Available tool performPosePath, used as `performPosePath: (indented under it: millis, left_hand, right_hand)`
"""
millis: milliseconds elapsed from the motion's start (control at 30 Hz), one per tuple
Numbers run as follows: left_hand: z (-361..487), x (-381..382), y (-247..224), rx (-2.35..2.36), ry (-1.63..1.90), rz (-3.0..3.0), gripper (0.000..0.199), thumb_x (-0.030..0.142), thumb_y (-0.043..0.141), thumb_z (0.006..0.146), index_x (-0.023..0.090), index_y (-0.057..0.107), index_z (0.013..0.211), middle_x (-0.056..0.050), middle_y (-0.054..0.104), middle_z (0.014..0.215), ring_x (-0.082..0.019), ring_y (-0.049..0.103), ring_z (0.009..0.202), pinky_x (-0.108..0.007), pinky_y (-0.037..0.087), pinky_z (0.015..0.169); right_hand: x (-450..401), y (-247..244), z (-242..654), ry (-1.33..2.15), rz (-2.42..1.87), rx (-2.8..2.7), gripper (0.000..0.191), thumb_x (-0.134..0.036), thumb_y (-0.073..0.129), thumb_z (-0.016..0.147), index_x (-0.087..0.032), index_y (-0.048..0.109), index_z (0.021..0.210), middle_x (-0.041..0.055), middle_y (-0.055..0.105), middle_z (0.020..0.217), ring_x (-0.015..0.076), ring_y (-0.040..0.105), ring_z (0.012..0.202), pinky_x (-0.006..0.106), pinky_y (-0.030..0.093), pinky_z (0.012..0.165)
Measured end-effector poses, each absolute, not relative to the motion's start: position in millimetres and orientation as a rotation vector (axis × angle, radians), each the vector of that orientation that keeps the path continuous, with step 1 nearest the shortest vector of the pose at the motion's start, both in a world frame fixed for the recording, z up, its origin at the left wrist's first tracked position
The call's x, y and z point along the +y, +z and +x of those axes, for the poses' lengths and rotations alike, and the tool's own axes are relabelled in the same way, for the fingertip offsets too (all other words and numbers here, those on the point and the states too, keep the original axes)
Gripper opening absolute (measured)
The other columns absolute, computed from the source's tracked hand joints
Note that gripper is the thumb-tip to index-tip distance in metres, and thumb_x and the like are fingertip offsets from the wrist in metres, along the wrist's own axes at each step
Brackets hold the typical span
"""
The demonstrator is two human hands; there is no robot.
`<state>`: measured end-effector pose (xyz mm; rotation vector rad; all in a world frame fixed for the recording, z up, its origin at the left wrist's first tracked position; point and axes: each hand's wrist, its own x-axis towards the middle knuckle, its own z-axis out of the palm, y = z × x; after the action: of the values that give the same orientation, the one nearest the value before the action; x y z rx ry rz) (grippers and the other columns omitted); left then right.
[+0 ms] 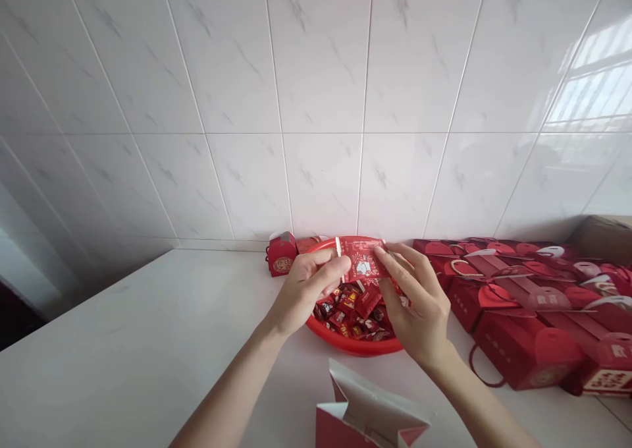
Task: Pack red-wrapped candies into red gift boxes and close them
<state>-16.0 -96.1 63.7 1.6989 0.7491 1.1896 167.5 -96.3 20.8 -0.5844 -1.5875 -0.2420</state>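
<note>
One red packet [359, 268] is hanging between the fingertips of both hands, over a basin. The left hand [305, 288] is pinching its pale, crimped left end between thumb and bent fingers, while the right hand [419, 303] is gripping its other end, forefinger lying across the printed front (a small white figure is showing there). Just beneath the fingers, the red basin [356, 349] is holding a heap of wrapped sweets [353, 313]. Nearer the wearer than the fingers, an open carton [338, 431] is standing with its flaps up, between the forearms. Beyond the left fingers, a small red box [282, 255] is sitting by the tiled wall [320, 66]. Right of the right fingers, many red gift boxes [528, 352] are crowding together, and a brown box [605, 240] is resting farther off. A white tabletop [143, 349] is stretching out leftward of the left fingers.
</note>
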Motion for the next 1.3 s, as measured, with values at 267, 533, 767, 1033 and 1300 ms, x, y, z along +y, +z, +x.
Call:
performPosePath:
  millis: [267,533,767,1033,1300]
  left_hand:
    - [-16,-103,69,0.929,1.31,1.884,0.03,0.031,0.057,0.091,0.019,0.049,0.065,0.006,0.036,0.059,-0.009,0.029,0.053,-0.024,0.024,0.049]
    - [-17,-103,67,0.943,1.367,2.001,0.029,0.028,0.056,0.094,0.018,0.05,0.067,0.006,0.043,0.063,-0.008,0.037,0.059,-0.023,0.033,0.057]
    - [-20,-105,65,0.938,1.399,2.026,0.027,0.025,0.055,0.093,0.019,0.049,0.067,0.006,0.043,0.061,-0.008,0.037,0.057,-0.023,0.032,0.054]
    - [-26,-103,65,0.924,1.327,2.112,0.025,0.02,0.054,0.09,0.019,0.048,0.065,0.007,0.047,0.06,-0.008,0.04,0.056,-0.022,0.032,0.053]
    - [-26,-105,65,0.944,1.344,2.178,0.027,0.018,0.054,0.091,0.019,0.049,0.064,0.007,0.046,0.057,-0.007,0.037,0.052,-0.022,0.032,0.051]
  right_hand:
    - [-99,21,171,-0.206,-0.595,-1.597,0.06,-0.003,0.051,0.09,-0.03,0.055,0.143,0.0123,0.056,0.131,0.0279,0.059,0.123,0.05,0.058,0.099]
    - [-104,19,171,0.207,-0.509,-1.423,0.038,-0.011,0.058,0.093,-0.027,0.062,0.128,0.0115,0.057,0.135,0.0291,0.059,0.126,0.048,0.055,0.1]
    - [-109,28,168,0.341,-0.528,-1.309,0.03,-0.018,0.068,0.091,-0.026,0.065,0.119,0.0103,0.062,0.129,0.0186,0.07,0.09,0.033,0.06,0.074]
    - [-114,35,173,0.689,-0.651,-1.299,0.034,-0.031,0.072,0.089,-0.029,0.063,0.122,0.0058,0.072,0.109,0.0138,0.066,0.073,0.024,0.053,0.055]
    - [-111,29,176,0.786,-0.684,-1.267,0.025,-0.037,0.064,0.095,-0.027,0.07,0.117,0.0063,0.072,0.11,0.019,0.067,0.092,0.031,0.054,0.078]
